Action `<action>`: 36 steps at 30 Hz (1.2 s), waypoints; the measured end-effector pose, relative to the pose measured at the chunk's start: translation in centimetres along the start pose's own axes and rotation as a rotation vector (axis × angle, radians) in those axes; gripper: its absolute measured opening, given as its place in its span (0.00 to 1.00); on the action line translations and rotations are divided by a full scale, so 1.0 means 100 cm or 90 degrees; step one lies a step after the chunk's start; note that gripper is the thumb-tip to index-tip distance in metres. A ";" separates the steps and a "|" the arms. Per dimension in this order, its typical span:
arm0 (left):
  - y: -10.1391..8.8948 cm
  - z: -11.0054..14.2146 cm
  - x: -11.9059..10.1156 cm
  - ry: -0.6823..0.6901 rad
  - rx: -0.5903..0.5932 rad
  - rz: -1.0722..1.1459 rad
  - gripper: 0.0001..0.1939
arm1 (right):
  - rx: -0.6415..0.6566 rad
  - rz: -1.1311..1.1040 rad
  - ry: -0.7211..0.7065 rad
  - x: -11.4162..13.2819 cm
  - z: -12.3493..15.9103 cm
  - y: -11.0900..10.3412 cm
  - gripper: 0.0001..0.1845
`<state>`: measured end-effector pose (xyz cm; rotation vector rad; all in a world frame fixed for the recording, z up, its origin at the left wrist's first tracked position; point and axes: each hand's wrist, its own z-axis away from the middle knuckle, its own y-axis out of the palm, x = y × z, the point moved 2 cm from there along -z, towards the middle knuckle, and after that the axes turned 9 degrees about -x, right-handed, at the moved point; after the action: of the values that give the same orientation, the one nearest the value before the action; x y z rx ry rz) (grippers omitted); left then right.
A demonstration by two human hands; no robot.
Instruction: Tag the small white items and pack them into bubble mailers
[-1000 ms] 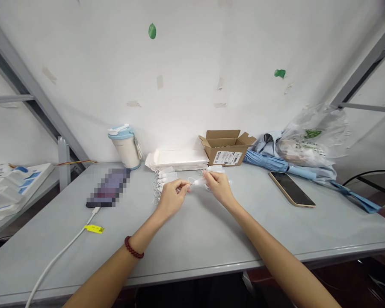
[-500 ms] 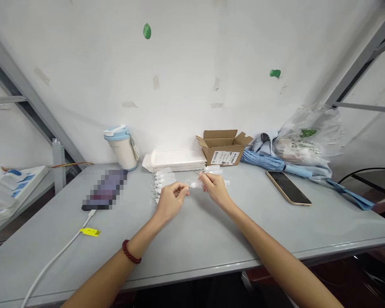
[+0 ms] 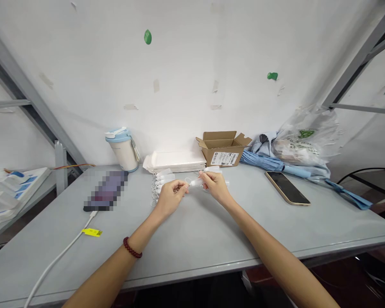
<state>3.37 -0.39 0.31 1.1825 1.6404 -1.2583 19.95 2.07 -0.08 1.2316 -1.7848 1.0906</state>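
Between the fingertips of my right hand (image 3: 216, 187) is a small translucent white bottle (image 3: 196, 182), its narrow end turned to the left. My left hand (image 3: 170, 197) pinches right at that narrow end, by a thin white loop; what exactly lies in its fingertips is too small to make out. Just behind the left hand, a row of similar small bottles (image 3: 165, 176) with white cord loops lies on the grey table (image 3: 192, 239). More such bottles (image 3: 213, 169) lie beyond the right hand, partly hidden by it.
Behind the hands lie a stack of white packets (image 3: 179, 160) and an open cardboard box (image 3: 224, 149). To the left stand a cup (image 3: 123, 152) and a charging phone (image 3: 106, 190); to the right are another phone (image 3: 287, 188), a folded blue umbrella (image 3: 269, 161) and a plastic bag (image 3: 303, 141).
Both hands keep almost the same pose around the small bottle. The whole view has shifted slightly.
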 end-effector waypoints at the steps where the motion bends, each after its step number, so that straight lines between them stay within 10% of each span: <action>1: -0.001 -0.001 -0.001 -0.007 0.004 0.005 0.14 | -0.005 -0.003 0.000 0.001 -0.001 0.000 0.26; 15: -0.007 -0.004 0.003 -0.043 -0.081 0.091 0.15 | -0.043 -0.043 0.044 0.003 0.000 -0.003 0.25; 36: -0.002 0.002 -0.011 -0.005 0.004 0.043 0.12 | -0.048 -0.037 0.024 0.011 0.000 -0.004 0.24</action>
<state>3.54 -0.86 1.28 1.2252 1.5785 -1.2259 19.95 1.58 1.00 1.2027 -1.7353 0.9985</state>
